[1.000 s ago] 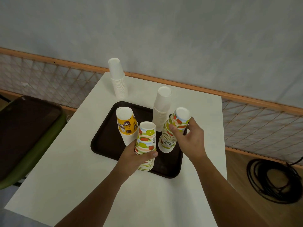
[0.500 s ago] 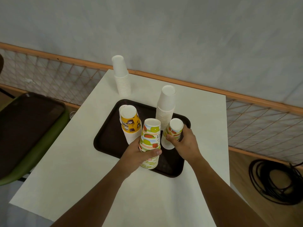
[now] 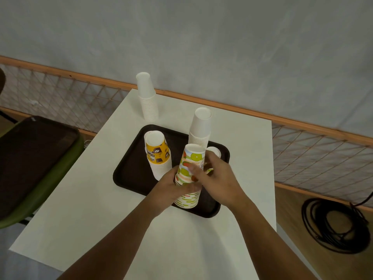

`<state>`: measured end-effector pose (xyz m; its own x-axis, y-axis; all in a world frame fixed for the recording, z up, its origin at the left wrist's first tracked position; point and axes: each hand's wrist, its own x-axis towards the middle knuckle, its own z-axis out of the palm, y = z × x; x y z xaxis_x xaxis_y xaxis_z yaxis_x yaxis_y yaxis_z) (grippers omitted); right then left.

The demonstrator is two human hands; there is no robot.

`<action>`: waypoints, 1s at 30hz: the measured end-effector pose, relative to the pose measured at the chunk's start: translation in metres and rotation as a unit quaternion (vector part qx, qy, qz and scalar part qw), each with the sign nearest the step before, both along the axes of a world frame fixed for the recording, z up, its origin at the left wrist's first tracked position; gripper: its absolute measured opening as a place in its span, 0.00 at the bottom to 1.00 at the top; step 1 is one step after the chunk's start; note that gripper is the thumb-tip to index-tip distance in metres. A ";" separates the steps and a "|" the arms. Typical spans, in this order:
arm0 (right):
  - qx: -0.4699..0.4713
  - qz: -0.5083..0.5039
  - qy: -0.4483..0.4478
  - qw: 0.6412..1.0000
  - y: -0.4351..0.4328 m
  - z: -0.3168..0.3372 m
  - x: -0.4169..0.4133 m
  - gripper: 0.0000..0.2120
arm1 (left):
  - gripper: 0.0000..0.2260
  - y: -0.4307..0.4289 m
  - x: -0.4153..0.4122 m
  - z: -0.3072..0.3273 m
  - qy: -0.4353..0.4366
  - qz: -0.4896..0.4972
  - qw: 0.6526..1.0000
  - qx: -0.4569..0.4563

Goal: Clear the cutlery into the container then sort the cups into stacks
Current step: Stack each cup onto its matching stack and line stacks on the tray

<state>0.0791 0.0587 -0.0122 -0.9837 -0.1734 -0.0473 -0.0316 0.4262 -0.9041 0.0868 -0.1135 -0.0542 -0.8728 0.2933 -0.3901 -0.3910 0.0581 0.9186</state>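
Note:
A dark tray (image 3: 131, 174) lies on the white table (image 3: 90, 215). My left hand (image 3: 169, 190) grips a tall stack of upturned fruit-patterned cups (image 3: 190, 158) at the tray's near edge. My right hand (image 3: 222, 178) is closed around a shorter patterned cup stack (image 3: 214, 152) right beside it; only that stack's white top shows, and my blurred thumb lies across the tall stack. On the tray's left stands a white stack topped by a yellow cup (image 3: 157, 152). A white cup stack (image 3: 200, 126) stands at the tray's back. No cutlery is in view.
Another white cup stack (image 3: 148, 102) stands on the table behind the tray, near the far edge. A green chair carrying a dark tray (image 3: 30, 158) sits to the left. Wire mesh fencing (image 3: 323, 158) runs behind the table, and a black cable coil (image 3: 333, 225) lies on the floor at right.
My right hand set the shorter patterned stack down on the tray, then slid it left against the tall stack. My left hand kept its grip.

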 end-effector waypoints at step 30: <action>-0.086 -0.051 -0.015 0.995 -0.006 0.013 0.001 0.13 | 0.34 0.005 0.008 0.006 0.057 0.017 0.998 -0.037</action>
